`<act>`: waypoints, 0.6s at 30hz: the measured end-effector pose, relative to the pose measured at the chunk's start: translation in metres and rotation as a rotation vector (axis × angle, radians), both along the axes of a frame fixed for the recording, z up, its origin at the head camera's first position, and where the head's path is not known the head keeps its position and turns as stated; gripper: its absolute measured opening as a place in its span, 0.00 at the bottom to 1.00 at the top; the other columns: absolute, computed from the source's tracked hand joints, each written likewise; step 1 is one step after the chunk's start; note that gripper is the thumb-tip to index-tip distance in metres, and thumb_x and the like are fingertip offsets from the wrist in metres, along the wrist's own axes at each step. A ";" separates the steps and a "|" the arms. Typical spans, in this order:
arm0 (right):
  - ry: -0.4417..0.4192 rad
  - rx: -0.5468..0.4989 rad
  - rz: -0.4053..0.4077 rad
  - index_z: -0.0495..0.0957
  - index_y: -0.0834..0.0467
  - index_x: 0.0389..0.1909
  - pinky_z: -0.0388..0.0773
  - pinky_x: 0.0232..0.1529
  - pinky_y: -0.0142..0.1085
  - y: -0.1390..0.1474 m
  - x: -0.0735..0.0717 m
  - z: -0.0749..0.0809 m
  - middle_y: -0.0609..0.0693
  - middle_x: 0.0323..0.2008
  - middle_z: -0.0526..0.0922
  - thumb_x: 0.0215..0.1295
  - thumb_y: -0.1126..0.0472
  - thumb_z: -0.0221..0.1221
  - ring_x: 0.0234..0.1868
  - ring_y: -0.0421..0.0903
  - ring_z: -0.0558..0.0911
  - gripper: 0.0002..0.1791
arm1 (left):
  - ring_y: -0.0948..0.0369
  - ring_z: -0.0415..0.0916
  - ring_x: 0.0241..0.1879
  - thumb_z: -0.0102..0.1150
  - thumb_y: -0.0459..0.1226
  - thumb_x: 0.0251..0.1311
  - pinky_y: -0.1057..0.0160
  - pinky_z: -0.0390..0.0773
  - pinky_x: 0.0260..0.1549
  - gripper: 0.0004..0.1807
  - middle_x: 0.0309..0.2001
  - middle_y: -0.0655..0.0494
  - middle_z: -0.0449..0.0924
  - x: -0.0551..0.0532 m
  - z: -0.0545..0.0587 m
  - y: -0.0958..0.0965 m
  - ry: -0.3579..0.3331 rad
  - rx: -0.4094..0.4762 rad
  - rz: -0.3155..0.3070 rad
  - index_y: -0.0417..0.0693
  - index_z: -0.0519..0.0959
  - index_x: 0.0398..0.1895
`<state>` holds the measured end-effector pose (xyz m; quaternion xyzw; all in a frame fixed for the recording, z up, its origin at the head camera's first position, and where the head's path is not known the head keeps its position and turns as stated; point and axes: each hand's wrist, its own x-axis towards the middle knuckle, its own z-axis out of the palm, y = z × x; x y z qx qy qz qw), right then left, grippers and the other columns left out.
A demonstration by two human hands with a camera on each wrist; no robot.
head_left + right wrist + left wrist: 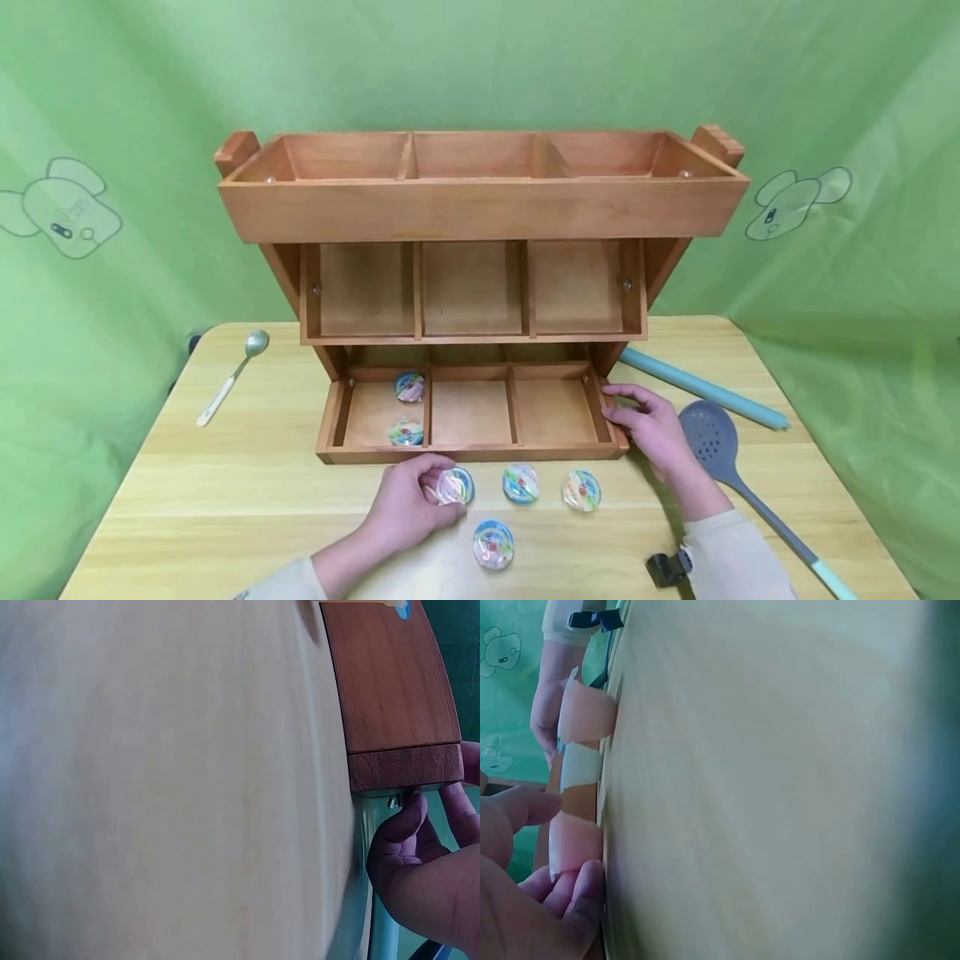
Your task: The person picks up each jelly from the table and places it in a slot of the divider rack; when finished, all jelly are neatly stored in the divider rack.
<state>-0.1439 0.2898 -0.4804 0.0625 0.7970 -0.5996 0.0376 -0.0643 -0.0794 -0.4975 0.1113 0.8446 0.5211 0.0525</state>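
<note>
My left hand [408, 504] holds a small jelly cup [455, 486] with a printed lid, fingers and thumb around its side. In the left wrist view this cup [576, 844] looks pink and stands on the table. Other jelly cups lie nearby: one [521, 483] and another [582, 491] to its right, a third [493, 545] closer to me. A three-tier wooden storage box [480, 454] stands behind them. Two jelly cups, one at the back [409, 387] and one in front [406, 431], sit in its bottom left compartment. My right hand [652, 425] grips the bottom tray's right end [405, 771].
A metal spoon [234, 379] with a pale handle lies on the left of the table. To the right are a teal rod [705, 388] and a grey slotted spoon [708, 437]. The upper tier [480, 208] overhangs the lower ones. Green cloth [480, 67] hangs behind.
</note>
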 end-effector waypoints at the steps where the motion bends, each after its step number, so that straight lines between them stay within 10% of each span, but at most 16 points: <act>1: 0.000 -0.002 -0.003 0.75 0.67 0.60 0.80 0.39 0.34 0.000 0.000 0.001 0.64 0.56 0.75 0.66 0.65 0.63 0.40 0.43 0.81 0.22 | 0.62 0.74 0.32 0.82 0.35 0.36 0.65 0.77 0.31 0.29 0.33 0.62 0.78 0.000 0.000 0.000 0.006 -0.007 0.008 0.45 0.83 0.47; 6: -0.011 -0.002 0.000 0.74 0.67 0.61 0.81 0.42 0.34 0.000 0.000 0.001 0.63 0.60 0.72 0.67 0.65 0.63 0.42 0.43 0.81 0.23 | 0.63 0.75 0.30 0.81 0.34 0.36 0.66 0.78 0.29 0.28 0.31 0.62 0.78 0.001 0.006 -0.002 0.020 -0.017 -0.003 0.43 0.83 0.46; 13: -0.010 -0.020 0.001 0.73 0.66 0.63 0.80 0.41 0.34 0.001 0.000 0.003 0.64 0.62 0.71 0.68 0.65 0.62 0.43 0.42 0.81 0.24 | 0.59 0.79 0.31 0.79 0.29 0.41 0.65 0.82 0.33 0.28 0.33 0.54 0.81 -0.008 0.035 -0.008 -0.096 0.200 -0.213 0.32 0.80 0.50; 18: -0.008 -0.019 -0.001 0.73 0.67 0.63 0.80 0.41 0.34 0.001 0.000 0.002 0.65 0.62 0.72 0.68 0.65 0.62 0.42 0.42 0.81 0.24 | 0.54 0.81 0.36 0.77 0.27 0.44 0.63 0.83 0.39 0.30 0.39 0.47 0.80 -0.024 0.045 0.002 -0.136 0.350 -0.154 0.31 0.77 0.54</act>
